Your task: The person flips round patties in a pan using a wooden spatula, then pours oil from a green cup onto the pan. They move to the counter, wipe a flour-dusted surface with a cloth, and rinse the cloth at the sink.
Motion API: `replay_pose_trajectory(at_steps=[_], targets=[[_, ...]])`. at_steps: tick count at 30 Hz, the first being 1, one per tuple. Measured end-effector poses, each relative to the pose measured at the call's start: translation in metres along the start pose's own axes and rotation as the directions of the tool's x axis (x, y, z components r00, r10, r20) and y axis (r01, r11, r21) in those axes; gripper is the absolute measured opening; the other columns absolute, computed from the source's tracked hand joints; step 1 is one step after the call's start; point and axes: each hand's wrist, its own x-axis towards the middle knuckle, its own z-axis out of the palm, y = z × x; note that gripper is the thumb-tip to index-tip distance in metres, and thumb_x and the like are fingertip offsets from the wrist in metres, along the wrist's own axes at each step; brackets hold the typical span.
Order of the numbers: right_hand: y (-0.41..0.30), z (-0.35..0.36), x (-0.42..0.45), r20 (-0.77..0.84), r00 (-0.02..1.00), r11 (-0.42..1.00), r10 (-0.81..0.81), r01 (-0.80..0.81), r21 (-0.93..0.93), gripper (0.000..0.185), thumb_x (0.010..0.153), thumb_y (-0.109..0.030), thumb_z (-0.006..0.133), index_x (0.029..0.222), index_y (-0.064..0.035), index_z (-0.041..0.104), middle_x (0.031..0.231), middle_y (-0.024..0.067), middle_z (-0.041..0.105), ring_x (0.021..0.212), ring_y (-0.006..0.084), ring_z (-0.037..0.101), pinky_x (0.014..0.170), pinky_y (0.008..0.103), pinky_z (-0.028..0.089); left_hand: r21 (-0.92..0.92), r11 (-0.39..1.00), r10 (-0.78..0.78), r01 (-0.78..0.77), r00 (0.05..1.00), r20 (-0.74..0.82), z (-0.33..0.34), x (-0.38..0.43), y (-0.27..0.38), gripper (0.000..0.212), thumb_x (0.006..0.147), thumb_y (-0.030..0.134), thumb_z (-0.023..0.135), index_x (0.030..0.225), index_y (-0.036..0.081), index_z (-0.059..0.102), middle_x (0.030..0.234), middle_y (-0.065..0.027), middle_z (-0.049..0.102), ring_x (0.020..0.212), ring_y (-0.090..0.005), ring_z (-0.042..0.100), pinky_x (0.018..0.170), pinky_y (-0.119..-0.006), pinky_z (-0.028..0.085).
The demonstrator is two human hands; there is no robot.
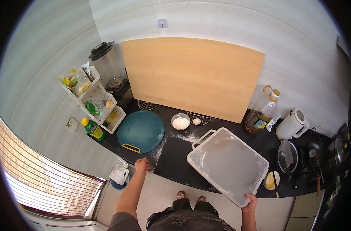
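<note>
My right hand (249, 202) grips the near corner of a light grey rectangular cutting board (227, 164) with a pale rim and a loop handle, dusted with flour. The board is tilted over the black countertop (175, 161). My left hand (142, 166) is by the counter's front edge with nothing visible in it, its fingers partly curled. Beyond it lies a round teal board (140, 131) with a yellow handle. A glass bowl of flour (180, 121) stands towards the back, beside an egg (196, 121) on a wire rack. White flour (187, 137) is scattered on the counter.
A large wooden board (192, 78) leans on the wall. At left are a tiered white rack (98, 101), a green bottle (94, 129) and a blender (104, 60). At right stand an oil bottle (261, 112), a white kettle (291, 125), a metal bowl (294, 156) and a bowl with chopsticks (269, 182).
</note>
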Motion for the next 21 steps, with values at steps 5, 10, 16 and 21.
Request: replay_pose_trajectory(at_steps=[5,10,16,21], targets=[[0.019,0.022,-0.023,-0.065,0.99,0.992,-0.124,0.122,-0.032,0.054,0.06,-0.006,0.054,0.113,0.002,0.047,0.104,0.013,0.056,0.099,0.0299,0.052,0.09,0.0393,0.042,0.364,0.932,0.093,0.001,0.966,-0.242,-0.034,0.095,-0.005,0.029,0.074,0.024,0.064,0.09,0.001,0.058,0.075,-0.0136,0.06,0.067,-0.0259,0.059,0.056,-0.038,0.049],[0.067,0.023,-0.051,-0.226,0.944,0.971,-0.24,0.235,-0.051,0.054,0.059,-0.007,0.053,0.112,0.0006,0.047,0.101,0.013,0.057,0.095,0.0309,0.054,0.088,0.0402,0.044,0.581,0.813,0.245,-0.039,0.928,-0.282,-0.032,0.126,0.024,0.034,0.069,0.023,0.064,0.087,-0.005,0.06,0.091,-0.0246,0.061,0.09,-0.0369,0.059,0.079,-0.041,0.046],[0.119,0.062,-0.096,-0.349,0.889,0.952,-0.298,0.305,-0.036,0.054,0.058,-0.007,0.054,0.111,0.0003,0.048,0.1,0.0127,0.056,0.094,0.0308,0.054,0.087,0.0397,0.044,0.261,0.959,-0.004,0.112,0.924,-0.383,-0.013,0.131,0.055,0.026,0.07,0.013,0.06,0.085,-0.009,0.06,0.084,-0.0222,0.063,0.077,-0.033,0.063,0.066,-0.038,0.05],[0.143,0.061,-0.117,-0.422,0.863,0.953,-0.277,0.304,-0.003,0.052,0.057,-0.006,0.054,0.108,0.0005,0.049,0.099,0.0122,0.056,0.092,0.0303,0.054,0.085,0.0388,0.045,0.238,0.968,0.018,0.083,0.918,-0.396,-0.011,0.133,0.054,0.024,0.067,0.007,0.061,0.082,-0.012,0.057,0.079,-0.0235,0.062,0.072,-0.0337,0.063,0.062,-0.038,0.051]])
